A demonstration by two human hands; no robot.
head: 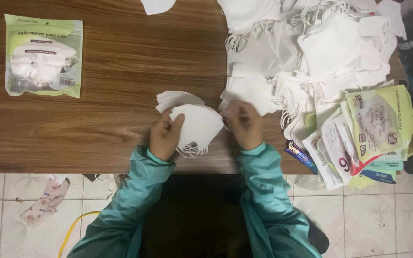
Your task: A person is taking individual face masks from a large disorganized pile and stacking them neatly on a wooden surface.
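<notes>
Both hands (166, 134) (244, 125) grip stacked white masks (194, 122); mask pile (311, 52) beside.

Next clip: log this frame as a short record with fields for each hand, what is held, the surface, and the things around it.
left hand: holds a small stack of white face masks from its left side
right hand: at the stack's right edge, blurred; grip unclear
surface: brown wooden table
right of hands: loose pile of white masks, then a heap of empty printed pouches
far left: one filled green pouch, lying flat
below table: tiled floor
</notes>
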